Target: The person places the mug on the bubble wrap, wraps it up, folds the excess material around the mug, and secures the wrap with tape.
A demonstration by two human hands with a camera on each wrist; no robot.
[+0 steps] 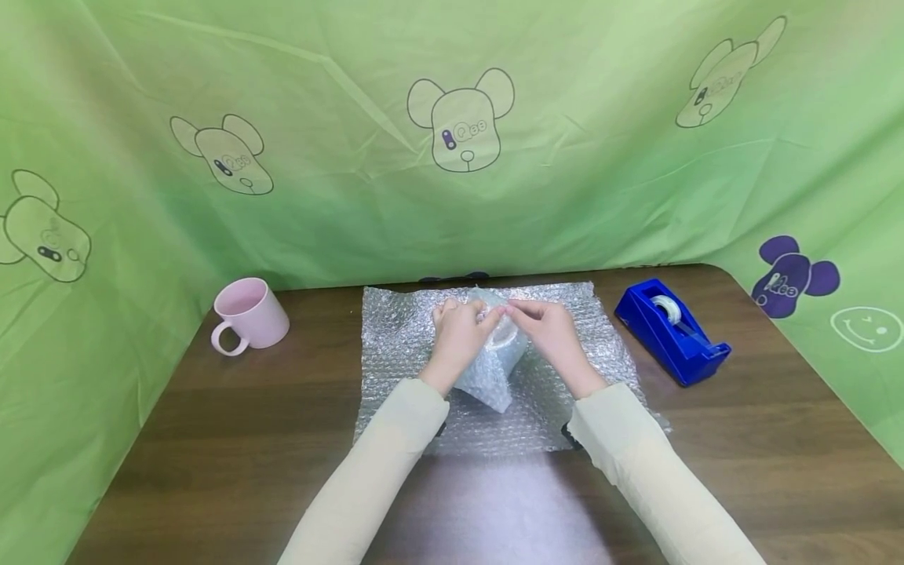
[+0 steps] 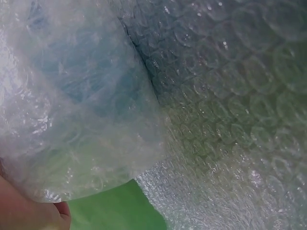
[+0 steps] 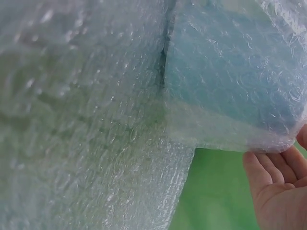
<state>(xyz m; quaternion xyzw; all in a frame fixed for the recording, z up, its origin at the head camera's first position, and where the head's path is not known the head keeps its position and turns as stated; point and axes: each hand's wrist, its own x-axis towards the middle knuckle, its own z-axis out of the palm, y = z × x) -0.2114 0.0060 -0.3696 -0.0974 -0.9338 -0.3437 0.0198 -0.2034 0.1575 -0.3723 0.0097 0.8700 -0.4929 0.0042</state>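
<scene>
Across the brown table (image 1: pixel 282 439), on my remote feed, I see a bubble-wrap sheet (image 1: pixel 395 337) lying, with a bluish wrapped bundle (image 1: pixel 494 369) over its middle; at the bundle's far end, the left hand (image 1: pixel 457 336) and right hand (image 1: pixel 553 333) pinch its wrap, thumbs nearly meeting.

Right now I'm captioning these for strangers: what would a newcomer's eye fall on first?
Probably the bubble-wrapped bundle, pinched by the left hand and right hand over the bubble-wrap sheet in the middle. Next come the pink mug toward the left of the wooden table and the blue tape dispenser toward its right.
</scene>
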